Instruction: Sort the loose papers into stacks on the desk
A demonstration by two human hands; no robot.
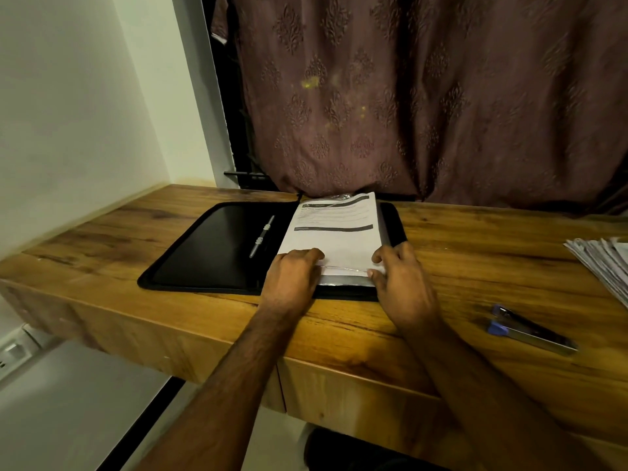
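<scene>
Papers [331,232]: one stack, printed side up, on the right half of the open black folder [217,246], mid-desk.
Head view, long axis: runs away from the person, from the near edge under the hands to the far edge by the curtain [424,96].
Head view, bearing: the sheets lie straight ahead of the fingertips; the near edge is the only part in contact.
Left hand [292,270]: on the near-left corner, fingers curled over the edge and onto the top sheet; it appears to grip the stack.
Right hand [397,266]: on the near-right corner, thumb on top, fingers bent at the edge; it appears to pinch the sheets.
Nearer hand: neither; both sit level on the same edge, one per corner.
Arms: both forearms reach forward over the desk [339,328] front, converging slightly.
Second pile [605,263]: fanned sheets at the far right, well apart from the hands.
Stapler [530,329]: right of the right forearm, untouched.
Judgement: a lift from the near edge seems likely; sheets may fan or slip.
</scene>
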